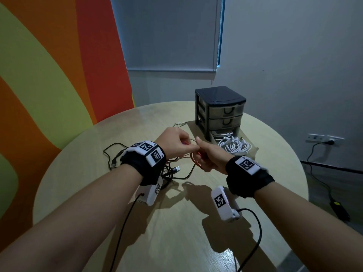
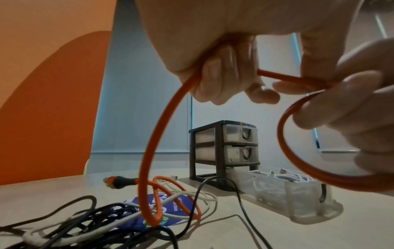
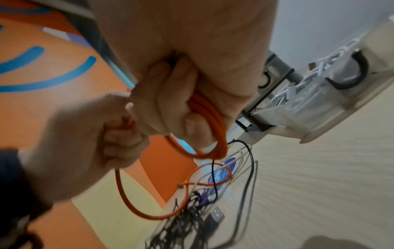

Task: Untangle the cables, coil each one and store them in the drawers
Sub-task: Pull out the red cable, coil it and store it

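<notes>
Above the round table point(image 1: 176, 232), both hands work an orange cable point(image 1: 194, 160). My right hand point(image 1: 208, 156) grips a small coil of its loops point(image 3: 215, 129) in a fist. My left hand point(image 1: 176, 144) pinches the strand point(image 2: 149, 151) that feeds into the coil. From there the cable hangs down to a tangle of black and white cables point(image 2: 85, 219), and its orange-and-black plug point(image 2: 119, 181) lies on the table. A dark three-drawer unit point(image 1: 220, 110) stands behind. Its bottom drawer point(image 2: 298, 193) is pulled out and holds coiled white cables point(image 1: 233, 146).
A blue printed card point(image 2: 170, 207) lies under the tangle. The upper two drawers point(image 2: 234, 144) are closed. A striped orange and green wall point(image 1: 49, 95) is close on the left. A wall socket point(image 1: 326, 138) and a power brick point(image 1: 339, 209) are off the table at right.
</notes>
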Motion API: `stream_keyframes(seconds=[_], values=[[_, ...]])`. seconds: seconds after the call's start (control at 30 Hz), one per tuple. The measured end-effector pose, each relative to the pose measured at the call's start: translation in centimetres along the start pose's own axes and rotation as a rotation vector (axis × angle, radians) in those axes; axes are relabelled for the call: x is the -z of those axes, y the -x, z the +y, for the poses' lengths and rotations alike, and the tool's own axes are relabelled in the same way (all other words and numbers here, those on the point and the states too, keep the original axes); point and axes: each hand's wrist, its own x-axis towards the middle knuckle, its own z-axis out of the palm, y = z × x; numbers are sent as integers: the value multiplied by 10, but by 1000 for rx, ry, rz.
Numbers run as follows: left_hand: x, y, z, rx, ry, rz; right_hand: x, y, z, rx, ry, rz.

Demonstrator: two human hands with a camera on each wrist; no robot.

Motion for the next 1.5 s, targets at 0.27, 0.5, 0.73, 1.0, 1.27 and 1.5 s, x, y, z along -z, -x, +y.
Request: stream_keyframes(seconds=[0.27, 0.5, 0.73, 1.0, 1.27, 1.5], values=[[0, -8, -3, 86, 40, 237, 19, 6, -13, 54, -443, -114], [-21, -9, 1, 165, 24, 199, 12, 6, -19, 132, -635, -52], [-36, -2, 4, 260, 110, 75, 7, -1, -18, 194, -892, 24], [-36, -2, 17, 150, -188, -154, -3, -17, -25, 312, -848, 441], [-10, -6, 27, -112, -607, -267, 1, -24, -10, 399, -382, 475], [10, -14, 29, -163, -483, -167, 11, -24, -13, 469, 37, 553]])
